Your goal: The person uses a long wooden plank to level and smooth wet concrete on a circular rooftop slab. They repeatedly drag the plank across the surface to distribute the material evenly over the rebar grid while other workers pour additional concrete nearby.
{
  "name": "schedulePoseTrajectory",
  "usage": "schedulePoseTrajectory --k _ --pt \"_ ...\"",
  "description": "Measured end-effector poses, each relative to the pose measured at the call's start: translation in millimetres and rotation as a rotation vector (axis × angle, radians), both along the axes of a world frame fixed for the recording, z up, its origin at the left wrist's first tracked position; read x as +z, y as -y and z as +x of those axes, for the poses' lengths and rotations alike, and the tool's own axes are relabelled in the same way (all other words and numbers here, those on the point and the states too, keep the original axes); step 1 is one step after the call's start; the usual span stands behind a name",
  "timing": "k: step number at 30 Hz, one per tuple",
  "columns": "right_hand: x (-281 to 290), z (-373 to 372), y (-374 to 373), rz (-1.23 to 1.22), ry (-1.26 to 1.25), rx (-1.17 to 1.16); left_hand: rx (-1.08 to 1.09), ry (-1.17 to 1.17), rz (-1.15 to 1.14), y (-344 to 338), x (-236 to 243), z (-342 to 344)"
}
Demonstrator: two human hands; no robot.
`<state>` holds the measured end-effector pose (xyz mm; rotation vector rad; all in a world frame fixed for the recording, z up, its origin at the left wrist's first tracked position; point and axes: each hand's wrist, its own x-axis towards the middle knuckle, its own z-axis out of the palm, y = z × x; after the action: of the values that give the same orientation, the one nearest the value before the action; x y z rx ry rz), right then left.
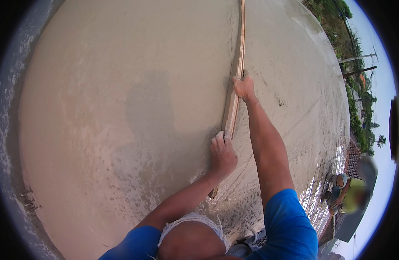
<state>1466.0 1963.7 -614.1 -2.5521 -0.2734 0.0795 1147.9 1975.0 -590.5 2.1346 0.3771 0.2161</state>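
A long, narrow wooden board (239, 56) lies on edge across wet grey concrete (91, 86), from the top of the view down to an end near my left wrist. My left hand (223, 151) is closed over its near part, fingers curled across the top. Farther along, my right hand (244, 86) grips the same board with the arm stretched out. Both hands are smeared with grey concrete. To the left of the board the surface looks mostly smooth; on its right the concrete is rougher and pitted.
My bent knee (190, 240) shows through frayed cloth at the bottom. At the right, a co-worker in a yellow-green shirt (354, 197) crouches near a rebar grid (314, 186) in wet concrete. Trees (355, 117), a tiled roof (353, 158) and utility poles lie beyond the slab.
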Motion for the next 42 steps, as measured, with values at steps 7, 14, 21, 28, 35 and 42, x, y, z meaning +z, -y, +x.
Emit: schedulePoseTrajectory --k 7,14,21,28,35,42 --pt "-1 -3 -30 0.017 -0.071 0.021 0.052 -0.004 -0.007 -16 -1 -2" --pt "-4 -25 -63 0.072 -0.013 0.083 0.096 0.027 0.007 -32 -6 -18" --pt "-4 -20 -83 0.052 0.004 0.16 0.1 -0.039 -0.046 -45 -3 -13" --pt "-10 -28 -110 0.109 0.109 0.262 0.151 -0.037 -0.026 -53 -7 -19" --pt "-5 -43 -145 0.131 0.064 0.316 0.236 -0.023 -0.008 -60 -16 -23" --pt "4 -50 -168 0.088 -0.054 0.302 0.299 0.011 -0.004 -71 -13 -23"
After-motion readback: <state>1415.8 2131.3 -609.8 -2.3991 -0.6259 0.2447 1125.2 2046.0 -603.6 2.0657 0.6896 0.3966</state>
